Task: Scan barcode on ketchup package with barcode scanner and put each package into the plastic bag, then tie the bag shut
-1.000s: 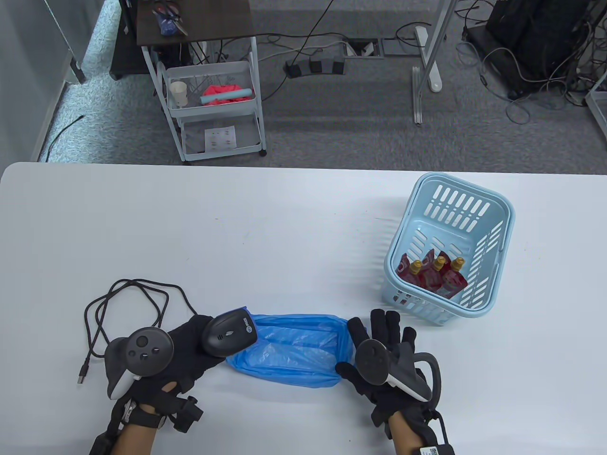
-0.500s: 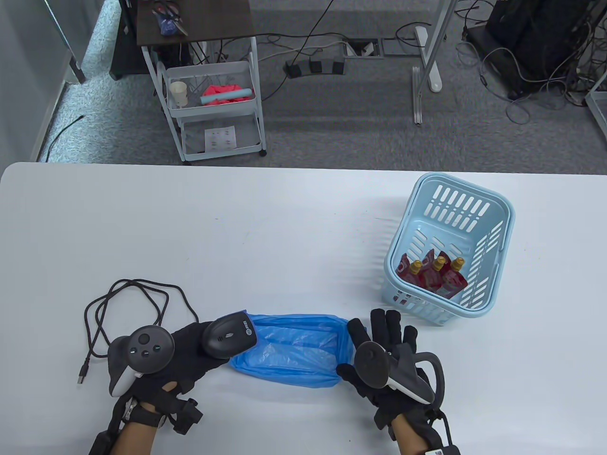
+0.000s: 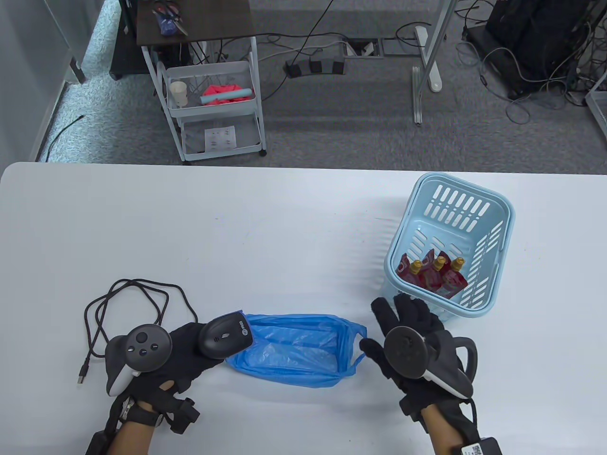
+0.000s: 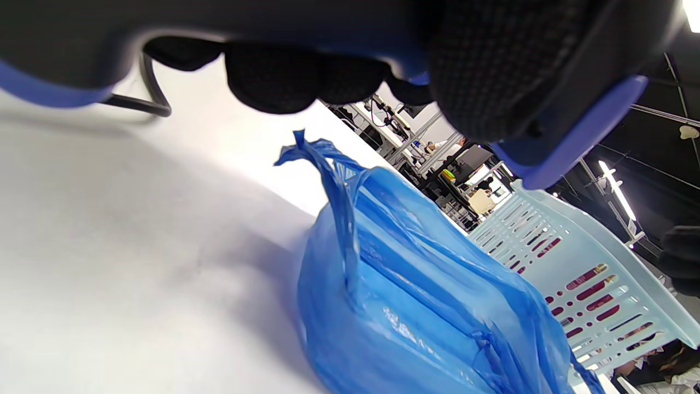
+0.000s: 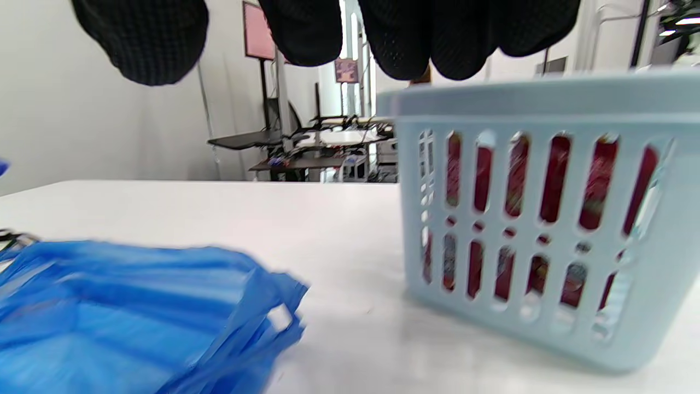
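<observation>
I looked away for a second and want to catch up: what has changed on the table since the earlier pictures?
The right hand has left the blue plastic bag and moved toward the basket, fingers open and holding nothing. Freed, the bag's right end has sprung out, a handle loop now showing. The left hand still grips the barcode scanner at the bag's left end. The ketchup packages stay in the basket.

Your left hand [image 3: 182,353] and right hand [image 3: 417,332] wore black mesh gloves, each backed by a dark grey-and-white tracker, with black straps around both wrists.
</observation>
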Action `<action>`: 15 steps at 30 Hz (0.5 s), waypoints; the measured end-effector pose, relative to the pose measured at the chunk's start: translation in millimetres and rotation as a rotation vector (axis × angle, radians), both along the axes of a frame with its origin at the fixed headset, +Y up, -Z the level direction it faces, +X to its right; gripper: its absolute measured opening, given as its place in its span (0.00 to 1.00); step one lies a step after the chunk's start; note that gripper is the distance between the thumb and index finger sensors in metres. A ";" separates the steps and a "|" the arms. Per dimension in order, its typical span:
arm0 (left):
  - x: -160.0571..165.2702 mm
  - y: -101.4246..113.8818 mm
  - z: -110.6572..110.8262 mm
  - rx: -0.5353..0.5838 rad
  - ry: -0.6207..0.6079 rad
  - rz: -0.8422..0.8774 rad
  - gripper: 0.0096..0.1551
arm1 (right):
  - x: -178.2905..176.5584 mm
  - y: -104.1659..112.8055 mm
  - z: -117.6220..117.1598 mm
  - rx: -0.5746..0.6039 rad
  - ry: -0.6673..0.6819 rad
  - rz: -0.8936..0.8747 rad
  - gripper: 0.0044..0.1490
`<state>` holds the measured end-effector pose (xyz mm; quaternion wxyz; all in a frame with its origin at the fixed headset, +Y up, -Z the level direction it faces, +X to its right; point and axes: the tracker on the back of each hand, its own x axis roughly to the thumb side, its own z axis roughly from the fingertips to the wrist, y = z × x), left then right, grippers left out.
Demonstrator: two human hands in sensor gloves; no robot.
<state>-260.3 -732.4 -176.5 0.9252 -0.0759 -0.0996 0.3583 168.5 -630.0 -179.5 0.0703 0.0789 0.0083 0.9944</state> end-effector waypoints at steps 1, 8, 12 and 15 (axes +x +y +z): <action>-0.6 0.1 0.1 0.001 0.001 0.002 0.27 | 3.4 3.3 -3.2 -0.003 -0.020 -0.009 0.48; -3.9 0.1 0.0 -0.003 0.012 0.016 0.28 | 22.7 12.8 -35.1 -0.062 -0.149 -0.102 0.41; -4.0 0.1 0.0 -0.006 0.015 0.013 0.27 | 25.4 13.5 -55.1 -0.052 -0.209 -0.090 0.38; -4.4 0.1 -0.1 -0.007 0.018 0.012 0.28 | 25.3 12.6 -68.2 -0.056 -0.246 -0.080 0.36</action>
